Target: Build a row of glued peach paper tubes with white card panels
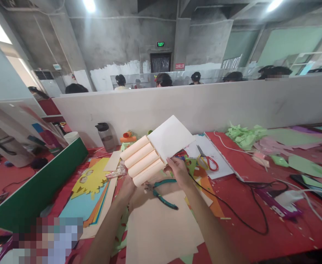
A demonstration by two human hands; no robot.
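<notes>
A paper craft is held up over the desk, made of several peach paper rolls side by side with a white sheet joined behind them. My left hand grips its lower left side, the fingers partly hidden under the rolls. At the right end of the rolls, by the sheet's lower corner, my right hand pinches the piece. Just below lie teal-handled pliers, resting on peach paper sheets. Red-handled scissors sit on a white board to the right of my right hand.
A green divider and coloured paper are at left. A bottle stands near the white partition. Green scraps, a purple power strip and a black cable lie at right. People sit beyond the partition.
</notes>
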